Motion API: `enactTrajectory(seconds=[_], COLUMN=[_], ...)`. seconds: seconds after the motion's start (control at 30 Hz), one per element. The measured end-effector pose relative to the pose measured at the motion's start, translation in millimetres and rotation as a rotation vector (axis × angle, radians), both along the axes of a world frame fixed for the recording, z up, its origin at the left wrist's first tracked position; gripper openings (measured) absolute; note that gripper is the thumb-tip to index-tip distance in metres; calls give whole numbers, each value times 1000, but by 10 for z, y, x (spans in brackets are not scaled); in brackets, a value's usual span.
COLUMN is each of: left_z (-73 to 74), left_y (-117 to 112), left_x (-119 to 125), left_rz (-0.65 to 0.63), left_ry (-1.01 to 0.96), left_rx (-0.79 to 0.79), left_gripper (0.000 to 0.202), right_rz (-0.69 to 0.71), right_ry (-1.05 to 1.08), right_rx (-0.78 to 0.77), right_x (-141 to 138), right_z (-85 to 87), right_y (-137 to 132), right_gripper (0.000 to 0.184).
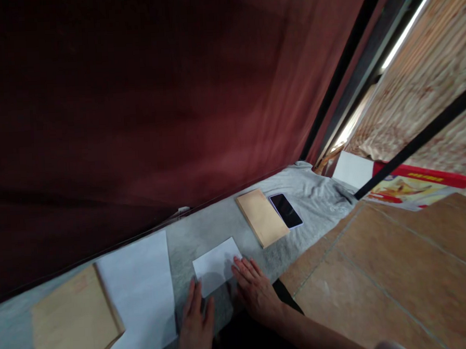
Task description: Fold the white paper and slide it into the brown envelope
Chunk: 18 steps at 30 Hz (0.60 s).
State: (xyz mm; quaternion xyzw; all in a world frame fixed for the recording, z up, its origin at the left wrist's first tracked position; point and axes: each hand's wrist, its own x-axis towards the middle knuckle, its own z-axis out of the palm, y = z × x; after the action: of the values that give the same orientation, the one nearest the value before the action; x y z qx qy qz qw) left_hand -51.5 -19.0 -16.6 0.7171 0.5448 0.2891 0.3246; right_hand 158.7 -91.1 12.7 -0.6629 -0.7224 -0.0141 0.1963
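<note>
A small white sheet of paper, perhaps folded, lies on the grey cloth-covered surface in front of me. My left hand is at its lower left corner, fingers apart, with the fingertips at the edge. At the right edge of the paper rests my right hand, its fingers stretched out flat and touching the sheet. Neither hand grips anything. To the left, a larger white sheet lies partly under a stack of brown envelopes. A smaller stack of brown envelopes sits to the right.
Beside the smaller stack lies a phone with a dark screen. A dark red curtain hangs behind the surface. At the right are a black metal bar, a colourful printed box and the tiled floor.
</note>
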Motion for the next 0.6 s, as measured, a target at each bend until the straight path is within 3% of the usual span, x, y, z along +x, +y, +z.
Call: enactTrajectory(seconds=[0.17, 0.37, 0.47, 0.6], left_z=[146, 368, 424, 466], left_y=[103, 218, 277, 333], left_x=[58, 114, 130, 160], left_rz=[201, 382, 407, 349], left_ry=[-268, -493, -497, -495], left_rx=[-298, -523, -560, -547], left_gripper=[55, 45, 48, 53], right_rz=[7, 5, 5, 5], right_ry=[-1, 9, 21, 35], right_rx=[22, 64, 83, 86], right_x=[-108, -118, -134, -164], right_z=[-129, -193, -191, -186], right_y=[9, -8, -6, 4], right_gripper=[59, 61, 60, 56])
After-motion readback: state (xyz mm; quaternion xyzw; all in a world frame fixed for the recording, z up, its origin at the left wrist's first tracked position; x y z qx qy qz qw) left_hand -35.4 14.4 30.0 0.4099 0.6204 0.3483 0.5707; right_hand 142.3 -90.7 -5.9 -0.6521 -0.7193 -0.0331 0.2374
